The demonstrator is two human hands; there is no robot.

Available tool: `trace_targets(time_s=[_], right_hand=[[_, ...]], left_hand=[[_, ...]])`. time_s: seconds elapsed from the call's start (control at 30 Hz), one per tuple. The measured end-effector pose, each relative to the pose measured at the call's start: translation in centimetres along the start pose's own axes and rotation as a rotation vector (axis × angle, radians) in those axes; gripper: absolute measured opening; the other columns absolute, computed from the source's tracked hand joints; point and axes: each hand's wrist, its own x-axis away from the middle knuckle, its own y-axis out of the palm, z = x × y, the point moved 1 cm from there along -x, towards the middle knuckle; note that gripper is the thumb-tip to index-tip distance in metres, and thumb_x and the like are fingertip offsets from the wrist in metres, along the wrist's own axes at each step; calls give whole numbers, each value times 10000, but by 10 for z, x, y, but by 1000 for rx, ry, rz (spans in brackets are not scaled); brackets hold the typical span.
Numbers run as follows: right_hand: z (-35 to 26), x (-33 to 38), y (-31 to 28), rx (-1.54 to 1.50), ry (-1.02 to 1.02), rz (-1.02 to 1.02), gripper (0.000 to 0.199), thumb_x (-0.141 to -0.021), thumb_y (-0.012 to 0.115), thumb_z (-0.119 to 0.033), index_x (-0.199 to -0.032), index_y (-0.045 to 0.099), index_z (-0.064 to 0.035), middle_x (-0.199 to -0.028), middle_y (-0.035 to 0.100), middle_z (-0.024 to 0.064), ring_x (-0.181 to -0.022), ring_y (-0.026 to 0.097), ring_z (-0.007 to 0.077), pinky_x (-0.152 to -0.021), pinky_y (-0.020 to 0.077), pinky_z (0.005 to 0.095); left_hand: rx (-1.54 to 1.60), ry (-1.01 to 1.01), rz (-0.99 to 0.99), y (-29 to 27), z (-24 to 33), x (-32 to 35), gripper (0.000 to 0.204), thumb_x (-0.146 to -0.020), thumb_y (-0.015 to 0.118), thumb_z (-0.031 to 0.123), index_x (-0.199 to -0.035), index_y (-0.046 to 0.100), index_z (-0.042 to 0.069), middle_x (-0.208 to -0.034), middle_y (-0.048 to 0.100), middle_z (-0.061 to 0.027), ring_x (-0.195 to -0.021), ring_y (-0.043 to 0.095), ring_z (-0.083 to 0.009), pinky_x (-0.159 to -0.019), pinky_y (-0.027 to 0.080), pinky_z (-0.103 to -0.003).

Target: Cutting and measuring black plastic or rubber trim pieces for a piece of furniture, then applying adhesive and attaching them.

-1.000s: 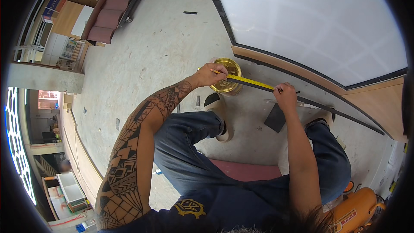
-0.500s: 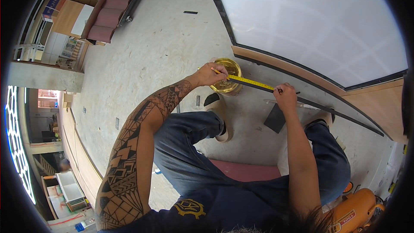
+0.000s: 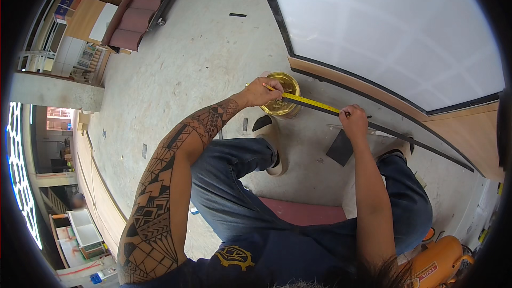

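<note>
A yellow tape measure blade is stretched between my hands along a long, thin black strip. My left hand pinches the blade and the strip's end over a round gold tin. A thin orange piece shows at its fingers, too small to name. My right hand is closed round the blade's other end, and a small dark tip sticks out past its fingers. From there the strip slopes down to the right, toward the floor. Whatever lies inside my right fist is hidden.
A large white panel with a black frame and wooden edge stands at the right. On the concrete floor lie a dark rectangular piece and a small black piece. An orange tank-like machine sits at lower right; long boards lie left.
</note>
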Motion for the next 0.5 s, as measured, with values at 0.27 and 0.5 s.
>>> trace_targets(time_s=[0.27,0.5], right_hand=[[2,0,1,-1,-4,7,152,-858,753,-178,-893,780,-32,-939,720,146,-947,690,371,-854,556,468],[3,0,1,6,27,-22,123,-859,761,-169,-879,781,-50,-970,723,134,-973,683,370,-855,562,479]], left_hand=[[-33,1,-48,-2,4,-1,200,-956,700,190,-1084,785,61,-1018,797,-62,-996,727,-154,-948,558,-302],[148,-170,-42,-9,9,-4,228,-963,654,187,-1079,776,33,-1039,799,-75,-1012,744,-156,-962,564,-303]])
